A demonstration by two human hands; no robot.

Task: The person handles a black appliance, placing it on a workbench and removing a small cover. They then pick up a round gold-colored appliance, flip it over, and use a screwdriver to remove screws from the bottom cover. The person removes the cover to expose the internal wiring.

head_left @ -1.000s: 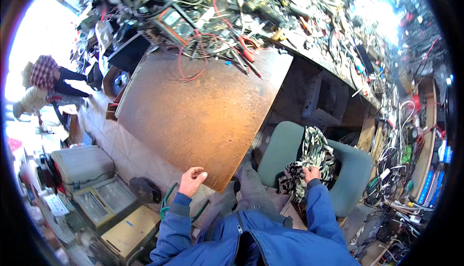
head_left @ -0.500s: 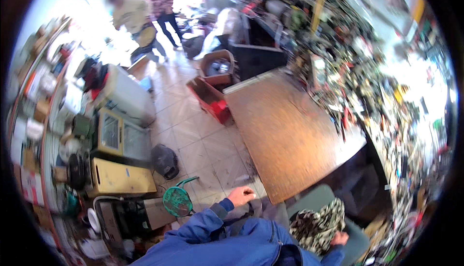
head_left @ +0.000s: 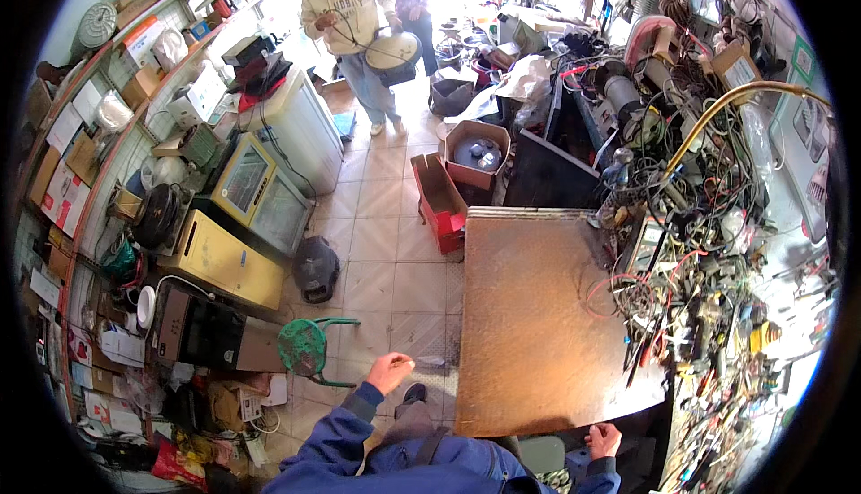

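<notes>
My left hand (head_left: pixel 390 373) hangs in front of me over the tiled floor, its fingers curled in with nothing seen in them. Close to the near edge of the brown wooden table (head_left: pixel 538 323) is my right hand (head_left: pixel 604 440), loosely bent, fingers partly apart and holding nothing visible. A grey-green chair (head_left: pixel 542 452) stands beneath that edge, between my body and my right hand. On its seat only a bit of black-and-pale patterned cloth (head_left: pixel 556 478) shows. The green round stool (head_left: pixel 302 348) is left of my left hand.
Tools and cables (head_left: pixel 664 288) are heaped along the table's right side. A red box (head_left: pixel 439 211) and a cardboard box (head_left: pixel 477 153) stand beyond it. Ahead, a person (head_left: pixel 350 23) holds a round appliance (head_left: pixel 393 52); another stands behind. Appliances (head_left: pixel 224 256) and shelves line the left.
My right hand has left the patterned cloth and come up beside the table edge. My view has turned, and I am more upright. The person ahead now faces me with the round appliance.
</notes>
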